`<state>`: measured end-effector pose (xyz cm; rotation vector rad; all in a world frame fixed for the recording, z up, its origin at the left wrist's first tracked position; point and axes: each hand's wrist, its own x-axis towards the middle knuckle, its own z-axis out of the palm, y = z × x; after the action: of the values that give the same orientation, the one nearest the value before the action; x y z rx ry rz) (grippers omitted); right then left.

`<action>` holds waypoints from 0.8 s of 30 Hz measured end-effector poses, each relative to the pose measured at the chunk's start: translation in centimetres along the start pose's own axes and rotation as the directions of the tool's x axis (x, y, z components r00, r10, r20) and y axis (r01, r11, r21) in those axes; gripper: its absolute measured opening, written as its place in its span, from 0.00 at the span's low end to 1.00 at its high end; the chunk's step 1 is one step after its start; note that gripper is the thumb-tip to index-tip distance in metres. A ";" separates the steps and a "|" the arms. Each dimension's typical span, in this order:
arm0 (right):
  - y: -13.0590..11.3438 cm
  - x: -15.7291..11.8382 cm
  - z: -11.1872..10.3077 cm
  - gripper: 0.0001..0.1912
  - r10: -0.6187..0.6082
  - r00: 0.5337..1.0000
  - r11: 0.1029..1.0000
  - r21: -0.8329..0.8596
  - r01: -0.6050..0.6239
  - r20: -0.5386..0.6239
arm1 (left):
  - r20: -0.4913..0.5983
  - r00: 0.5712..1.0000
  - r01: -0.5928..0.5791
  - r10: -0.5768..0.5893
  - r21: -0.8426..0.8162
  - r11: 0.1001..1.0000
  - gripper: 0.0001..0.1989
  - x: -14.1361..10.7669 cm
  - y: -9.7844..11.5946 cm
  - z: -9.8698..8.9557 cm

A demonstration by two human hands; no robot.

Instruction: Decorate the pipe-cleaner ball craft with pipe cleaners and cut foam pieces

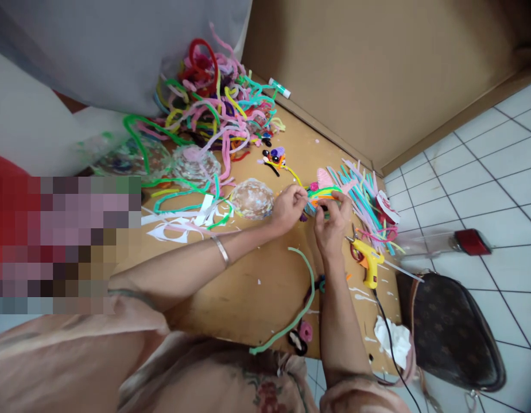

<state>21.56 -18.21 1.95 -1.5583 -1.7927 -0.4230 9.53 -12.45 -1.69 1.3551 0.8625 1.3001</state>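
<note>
Both my hands meet over the right part of the table at a rainbow-striped pipe-cleaner figure [328, 192] with pink fin-like parts. My right hand [332, 223] curls its fingers and thumb around the figure's near edge. At its left end, my left hand [290, 209] is closed in a pinch; whatever lies between those fingertips is hidden. A yellow glue gun [369, 264] lies just right of my right wrist. Between my forearms, a pale green pipe cleaner [310, 287] curves across the table toward its front edge.
A tangled heap of coloured pipe cleaners [217, 103] fills the far left, near a glue stick [279, 88]. Straight pipe cleaners [360, 195] lie at right. White paper scraps [192, 221] and a round clear piece [252, 199] sit left. A brown bag [454, 332] stands beside the table.
</note>
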 end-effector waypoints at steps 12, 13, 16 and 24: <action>0.0 0.0 0.2 0.06 0.019 1.000 1.000 0.006 -0.019 -0.012 | 0.105 0.994 -0.030 0.021 0.087 0.996 0.04 -0.2 -0.1 0.7; 0.0 0.0 0.2 0.06 0.020 1.000 1.000 0.010 -0.020 -0.010 | 0.111 0.993 -0.035 0.026 0.079 0.996 0.03 -0.1 -0.1 0.6; 0.0 0.0 0.2 0.06 0.015 1.000 1.000 0.020 -0.015 -0.008 | 0.128 0.991 -0.037 0.031 0.048 0.998 0.03 -0.1 0.0 0.6; -0.2 0.0 0.1 0.13 0.025 1.000 0.998 0.051 -0.025 0.009 | 0.081 0.997 -0.007 0.010 -0.033 0.999 0.05 -0.6 0.8 0.2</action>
<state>21.34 -18.18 1.95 -1.5478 -1.7746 -0.3570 9.47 -13.26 -1.04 1.3772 0.7773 1.2522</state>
